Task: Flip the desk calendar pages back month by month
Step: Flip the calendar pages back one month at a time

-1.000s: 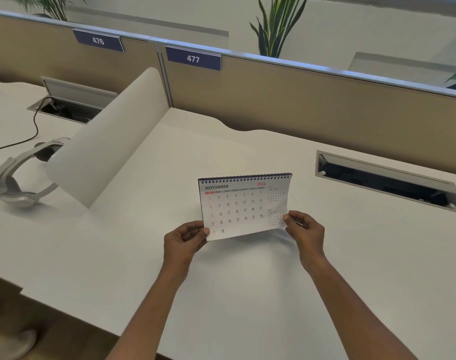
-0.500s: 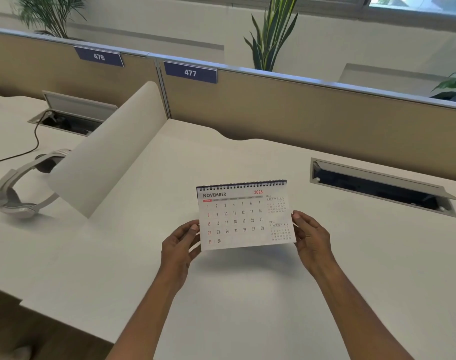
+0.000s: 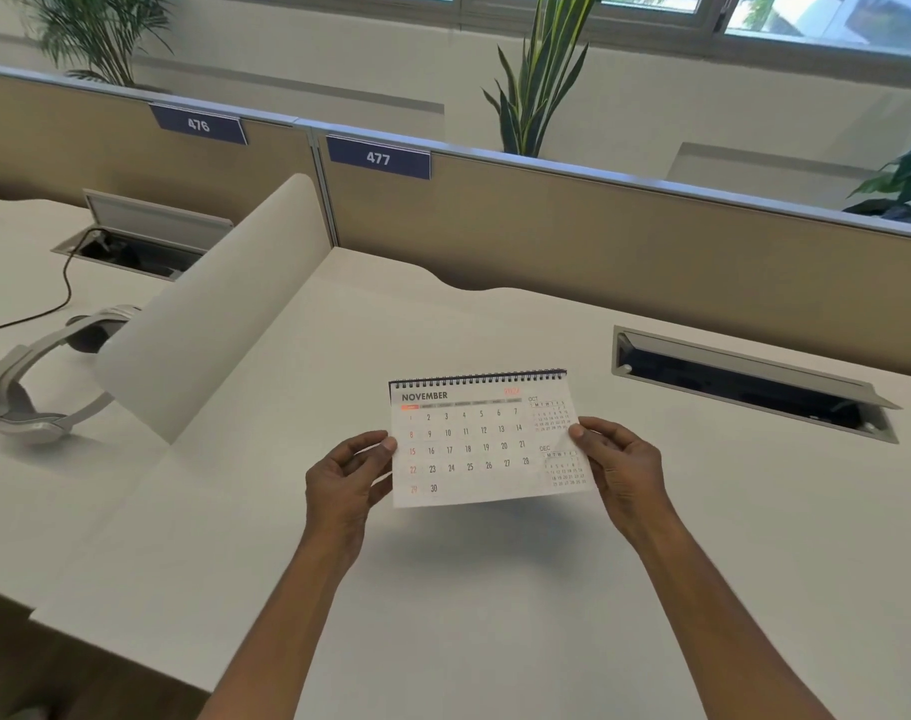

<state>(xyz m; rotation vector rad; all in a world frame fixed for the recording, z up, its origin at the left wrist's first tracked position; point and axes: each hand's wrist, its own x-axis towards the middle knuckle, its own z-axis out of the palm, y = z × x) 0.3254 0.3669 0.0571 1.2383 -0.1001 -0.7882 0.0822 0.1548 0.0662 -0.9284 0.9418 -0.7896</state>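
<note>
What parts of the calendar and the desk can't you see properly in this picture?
- White spiral-bound desk calendar, head view: its red year print is blurred, the small OCT and DEC grids are too tiny to read, and the NOVEMBER page hides its back and stand.
- Left hand and right hand: the page hides the fingers behind it.
- Grey headset: the curved white divider panel hides its right part.

Left hand (image 3: 347, 480): forearm bare, reaching up from the lower edge, fingers curled, thumb tip pinched on the left edge of the calendar (image 3: 487, 441). Right hand (image 3: 619, 467): forearm bare, entering from lower right, thumb and fingers pinched on the right edge.
</note>
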